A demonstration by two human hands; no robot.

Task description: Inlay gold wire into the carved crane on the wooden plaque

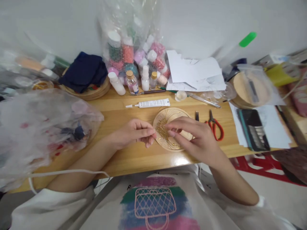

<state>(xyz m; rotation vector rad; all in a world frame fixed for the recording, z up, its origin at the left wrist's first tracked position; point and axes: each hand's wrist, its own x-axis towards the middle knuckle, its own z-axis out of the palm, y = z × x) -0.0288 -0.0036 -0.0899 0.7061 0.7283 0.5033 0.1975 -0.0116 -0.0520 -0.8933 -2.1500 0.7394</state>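
Observation:
A round wooden disc (165,145) lies on the table in front of me, covered in part with fine gold-coloured lines that look like wire. My left hand (136,131) is just off its left edge, thumb and forefinger pinched together; anything between them is too small to make out. Over the disc's right half, my right hand (194,134) also holds its thumb and fingertips in a pinch, and what is in it cannot be made out. Red-handled pliers (216,126) and a small black-tipped tool (197,116) lie right of the disc. Behind it rests a white glue tube (153,103).
Small bottles (132,83) and a plastic bag of bead jars (128,51) line the back. Papers (192,70) lie behind right, and a phone (255,129) sits at far right. A large plastic bag (48,127) fills the left; a white cable (69,172) crosses my left forearm.

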